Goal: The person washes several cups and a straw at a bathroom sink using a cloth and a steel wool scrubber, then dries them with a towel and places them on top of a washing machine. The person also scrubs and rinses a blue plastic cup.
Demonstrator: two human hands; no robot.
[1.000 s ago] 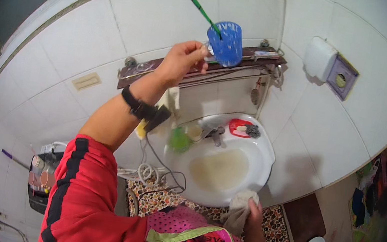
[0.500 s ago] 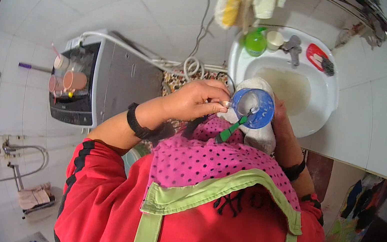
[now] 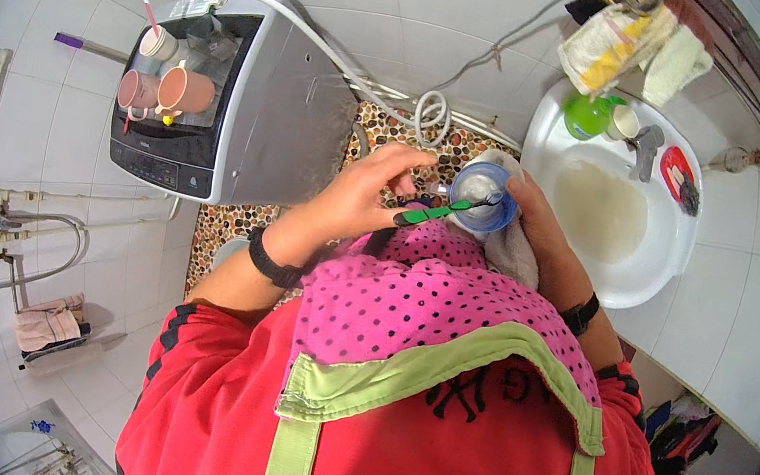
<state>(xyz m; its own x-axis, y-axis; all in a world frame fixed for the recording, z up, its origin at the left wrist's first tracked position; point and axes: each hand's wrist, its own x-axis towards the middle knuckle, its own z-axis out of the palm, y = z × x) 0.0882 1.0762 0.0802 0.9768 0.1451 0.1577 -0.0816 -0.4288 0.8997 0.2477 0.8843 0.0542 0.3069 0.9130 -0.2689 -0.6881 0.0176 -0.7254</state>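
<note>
Left hand: my left hand (image 3: 376,199) is out in front of my chest, fingers (image 3: 409,158) curled together around the green toothbrush (image 3: 437,211), pinching its handle near the lower end.
Right hand: my right hand (image 3: 533,222) is clamped on the blue cup (image 3: 484,197) through a grey-white cloth (image 3: 509,248); I cannot tell exactly how the fingers lie, since the cloth and cup hide them.
Blue cup: held between both hands, just above my pink dotted apron (image 3: 435,296), mouth tilted up toward me; the inside looks pale and wet.
Green toothbrush: lies slanted across the cup's rim, its head dipping into the cup's mouth, its handle pointing back toward my left hand.
Cloth: wrapped under the cup and hanging down over my right wrist side.
Wristbands: a black band (image 3: 272,261) on my left wrist, another dark one (image 3: 580,314) on my right.
Sink: the white basin (image 3: 668,268) sits to my right, holding murky water, with a green bottle (image 3: 586,114) and a red soap dish (image 3: 676,171) on its rim.
Washing machine: the grey machine (image 3: 289,124) stands to my left, with pink cups (image 3: 170,90) on its lid.
Floor: pebble-patterned mat (image 3: 234,219) below the machine and the cup.
</note>
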